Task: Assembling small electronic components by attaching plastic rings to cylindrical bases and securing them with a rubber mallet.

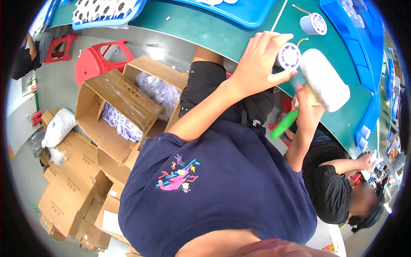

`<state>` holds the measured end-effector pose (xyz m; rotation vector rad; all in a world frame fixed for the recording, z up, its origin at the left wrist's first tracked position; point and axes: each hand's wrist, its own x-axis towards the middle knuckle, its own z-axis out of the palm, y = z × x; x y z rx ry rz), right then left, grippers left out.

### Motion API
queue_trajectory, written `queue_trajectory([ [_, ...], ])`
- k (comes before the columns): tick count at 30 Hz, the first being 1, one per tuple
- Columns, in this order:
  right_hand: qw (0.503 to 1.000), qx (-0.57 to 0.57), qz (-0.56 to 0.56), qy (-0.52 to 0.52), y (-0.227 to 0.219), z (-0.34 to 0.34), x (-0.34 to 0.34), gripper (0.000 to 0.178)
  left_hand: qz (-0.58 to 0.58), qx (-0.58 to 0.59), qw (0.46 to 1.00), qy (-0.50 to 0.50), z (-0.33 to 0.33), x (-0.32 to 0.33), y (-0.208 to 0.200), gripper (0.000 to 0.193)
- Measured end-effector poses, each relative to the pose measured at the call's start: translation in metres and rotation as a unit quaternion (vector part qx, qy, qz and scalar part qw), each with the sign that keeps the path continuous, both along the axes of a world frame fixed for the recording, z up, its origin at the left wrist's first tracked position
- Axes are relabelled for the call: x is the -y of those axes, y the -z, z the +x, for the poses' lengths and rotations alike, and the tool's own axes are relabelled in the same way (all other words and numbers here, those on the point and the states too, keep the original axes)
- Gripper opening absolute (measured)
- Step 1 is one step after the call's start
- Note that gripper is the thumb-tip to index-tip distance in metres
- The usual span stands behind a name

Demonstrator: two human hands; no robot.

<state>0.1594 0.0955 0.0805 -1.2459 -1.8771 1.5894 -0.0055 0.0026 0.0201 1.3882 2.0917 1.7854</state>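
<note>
My left hand [257,66] is over the edge of the green table, its fingers and thumb closed around a small pale-lilac motor housing [289,56]. That housing is round, with a slotted face turned up and a short wire at its top. My right hand [309,109] grips a mallet with a green ribbed handle [284,124] and a thick white head [326,80]. The mallet head is tilted, close beside the housing on its right. A second, similar motor housing [314,24] with red and dark wires lies farther back on the table.
On the green table [205,32], blue trays stand at the back [239,13] and right [359,47]. A tray of white parts [105,10] is at the far left. Cardboard boxes [115,115], one holding lilac rings, and a red stool [100,60] are left. A co-worker [334,184] sits right.
</note>
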Motion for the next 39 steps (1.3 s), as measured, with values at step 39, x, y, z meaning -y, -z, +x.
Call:
queue_trajectory([
  [39, 0.969, -0.228, -0.028, 0.094, -0.019, -0.013, -0.003, 0.009, -0.01, -0.036, 0.999, 0.005, -0.001, 0.0, -0.001, 0.084],
])
